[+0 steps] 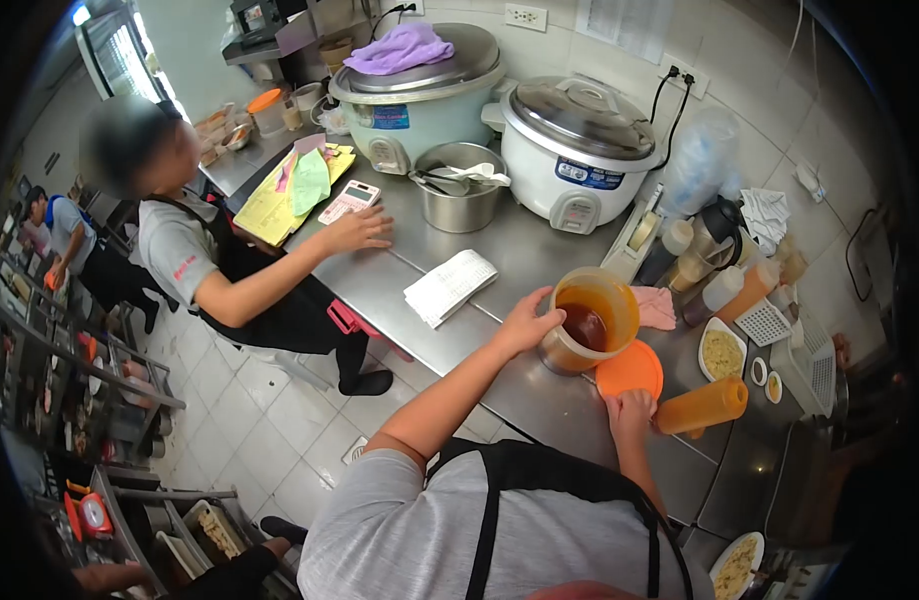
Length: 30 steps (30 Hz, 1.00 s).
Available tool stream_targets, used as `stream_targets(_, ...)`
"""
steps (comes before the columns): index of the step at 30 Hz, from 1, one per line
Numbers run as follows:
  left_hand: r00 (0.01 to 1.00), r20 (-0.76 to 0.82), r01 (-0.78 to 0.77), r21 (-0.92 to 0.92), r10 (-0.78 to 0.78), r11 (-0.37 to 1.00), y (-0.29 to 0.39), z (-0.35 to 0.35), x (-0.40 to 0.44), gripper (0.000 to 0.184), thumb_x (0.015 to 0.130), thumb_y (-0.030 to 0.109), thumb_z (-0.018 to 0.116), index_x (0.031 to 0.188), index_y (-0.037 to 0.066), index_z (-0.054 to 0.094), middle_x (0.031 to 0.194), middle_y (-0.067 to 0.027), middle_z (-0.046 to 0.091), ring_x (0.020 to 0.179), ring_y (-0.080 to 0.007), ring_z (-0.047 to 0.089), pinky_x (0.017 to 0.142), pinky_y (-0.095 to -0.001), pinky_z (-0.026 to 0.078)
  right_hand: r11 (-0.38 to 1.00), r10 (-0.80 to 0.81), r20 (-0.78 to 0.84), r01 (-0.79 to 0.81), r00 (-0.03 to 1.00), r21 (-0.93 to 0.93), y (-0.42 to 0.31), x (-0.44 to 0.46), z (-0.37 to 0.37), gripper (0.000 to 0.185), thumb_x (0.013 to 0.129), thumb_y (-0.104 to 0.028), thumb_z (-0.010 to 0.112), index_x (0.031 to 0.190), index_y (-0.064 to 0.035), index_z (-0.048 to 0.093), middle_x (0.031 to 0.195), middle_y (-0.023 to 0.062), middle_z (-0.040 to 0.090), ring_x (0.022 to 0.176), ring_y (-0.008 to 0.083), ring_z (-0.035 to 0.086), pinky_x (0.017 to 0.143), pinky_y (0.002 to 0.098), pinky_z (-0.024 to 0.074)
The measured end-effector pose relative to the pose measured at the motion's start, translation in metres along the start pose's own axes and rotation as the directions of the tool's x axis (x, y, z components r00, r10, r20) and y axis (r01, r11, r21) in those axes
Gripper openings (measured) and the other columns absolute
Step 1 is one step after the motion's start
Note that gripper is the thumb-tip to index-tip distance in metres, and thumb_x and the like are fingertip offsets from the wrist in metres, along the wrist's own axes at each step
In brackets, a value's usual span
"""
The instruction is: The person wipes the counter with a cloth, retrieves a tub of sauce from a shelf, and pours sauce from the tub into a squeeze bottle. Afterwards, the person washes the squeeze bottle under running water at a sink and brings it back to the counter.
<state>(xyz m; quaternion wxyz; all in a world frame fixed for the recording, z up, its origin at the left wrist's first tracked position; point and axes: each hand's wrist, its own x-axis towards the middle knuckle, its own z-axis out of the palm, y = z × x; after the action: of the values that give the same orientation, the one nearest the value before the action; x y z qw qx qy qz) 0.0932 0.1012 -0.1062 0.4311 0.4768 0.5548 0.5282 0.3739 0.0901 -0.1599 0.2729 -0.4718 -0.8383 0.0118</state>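
Observation:
A tall translucent plastic container [554,345] with dark red-brown sauce [584,326] inside leans slightly on the steel counter. My left hand [528,322] is closed around its left rim. Beside the container is a round orange lid [630,370]. My right hand [633,408] pinches the near edge of that lid; the fingertips are partly hidden. Just right of this hand, an orange squeeze bottle [702,405] lies tilted, its narrow end close to my fingers. A folded pink cloth [654,307] rests behind the container.
Two large rice cookers [578,150] stand along the wall, with a metal pot [463,205] of utensils before them. A paper pad [452,288] lies left of my hands. A seated co-worker [230,250] reaches over the counter near a calculator [349,203]. Bowls of food [722,352] are at right.

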Motion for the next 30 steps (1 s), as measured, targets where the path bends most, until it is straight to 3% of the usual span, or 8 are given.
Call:
stream_targets(3,0.999,-0.019,0.037,0.134,-0.035,0.99,0.002,-0.004,-0.006,0.068,0.075,0.031,0.055,0.131,0.004,0.026,0.121,-0.0197,0.04,0.095,-0.0218,0.051,0.065,-0.0302,0.046,0.988,0.002,-0.141,-0.024,0.99,-0.154,-0.002,0.025,0.004,0.025,0.076,-0.03,0.059,0.073,-0.0067,0.051,0.074,0.0081,0.05,0.071,0.0252,0.049,0.068,0.0366,0.0379)
stream_targets(4,0.992,0.025,0.12,0.107,-0.124,0.987,0.005,-0.007,-0.008,0.07,0.075,0.033,0.055,0.132,0.007,0.024,0.123,-0.0198,0.038,0.098,-0.0241,0.049,0.066,-0.0314,0.047,0.95,0.259,-0.024,-0.251,0.966,0.185,0.0,0.036,0.004,0.029,0.078,-0.035,0.053,0.081,-0.0068,0.051,0.079,0.0081,0.051,0.068,0.024,0.05,0.062,0.0343,0.0398)
stream_targets(6,0.949,0.12,0.287,0.064,-0.293,0.956,0.03,-0.014,-0.018,0.074,0.074,0.037,0.053,0.135,0.012,0.018,0.126,-0.0199,0.035,0.104,-0.0287,0.046,0.067,-0.0338,0.048,0.42,0.537,0.409,-0.654,0.738,0.629,0.001,0.062,-0.002,0.043,0.084,-0.046,0.043,0.099,-0.0071,0.049,0.09,0.0081,0.054,0.06,0.0215,0.052,0.051,0.0297,0.0436)
stream_targets(9,0.868,0.226,0.46,-0.035,-0.441,0.887,0.037,-0.017,-0.024,0.08,0.073,0.04,0.052,0.136,0.02,0.007,0.126,-0.0178,0.034,0.095,-0.0327,0.051,0.058,-0.034,0.05,0.002,0.207,0.832,-0.851,0.515,0.526,-0.034,0.105,-0.05,0.065,0.082,-0.061,0.023,0.122,-0.0117,0.033,0.108,0.0105,0.052,0.056,0.0211,0.056,0.039,0.0251,0.0433)
stream_targets(12,0.836,0.339,0.508,-0.178,-0.432,0.843,0.038,-0.018,-0.026,0.088,0.073,0.035,0.053,0.135,0.024,-0.008,0.127,-0.0206,0.033,0.085,-0.0316,0.055,0.049,-0.035,0.05,0.088,-0.061,0.873,-0.869,0.484,0.488,-0.055,0.135,-0.069,0.073,0.079,-0.066,0.016,0.132,-0.0148,0.02,0.113,0.0184,0.049,0.062,0.0283,0.061,0.044,0.0299,0.0502)
stream_targets(18,0.877,0.327,0.441,-0.265,-0.351,0.857,0.049,-0.015,-0.037,0.085,0.074,0.025,0.048,0.133,0.028,-0.012,0.128,-0.0182,0.03,0.082,-0.0329,0.055,0.048,-0.032,0.049,0.033,-0.135,0.901,-0.907,0.413,0.42,-0.062,0.151,-0.053,0.07,0.08,-0.065,0.021,0.13,-0.0156,0.025,0.106,0.0163,0.054,0.071,0.0332,0.062,0.049,0.0359,0.0525)
stream_targets(24,0.968,0.194,0.207,-0.249,-0.16,0.946,0.086,-0.01,-0.031,0.079,0.073,0.02,0.055,0.134,0.027,0.006,0.117,-0.0101,0.043,0.089,-0.0233,0.056,0.058,-0.0314,0.052,-0.146,-0.132,0.81,-0.82,0.571,0.554,-0.078,0.167,-0.11,0.054,0.085,-0.054,0.028,0.124,-0.0173,0.032,0.118,0.0093,0.047,0.094,0.0335,0.056,0.057,0.0461,0.0512)
stream_targets(30,0.955,0.291,0.022,-0.249,0.054,0.968,0.156,0.025,-0.013,0.079,0.077,0.032,0.059,0.136,0.024,0.007,0.125,-0.0055,0.039,0.096,-0.0217,0.053,0.069,-0.0354,0.048,-0.016,-0.167,0.701,-0.713,0.693,0.701,-0.045,0.19,-0.174,0.062,0.084,-0.058,0.022,0.129,-0.0151,0.028,0.121,0.0099,0.046,0.103,0.0296,0.051,0.071,0.0449,0.0495)
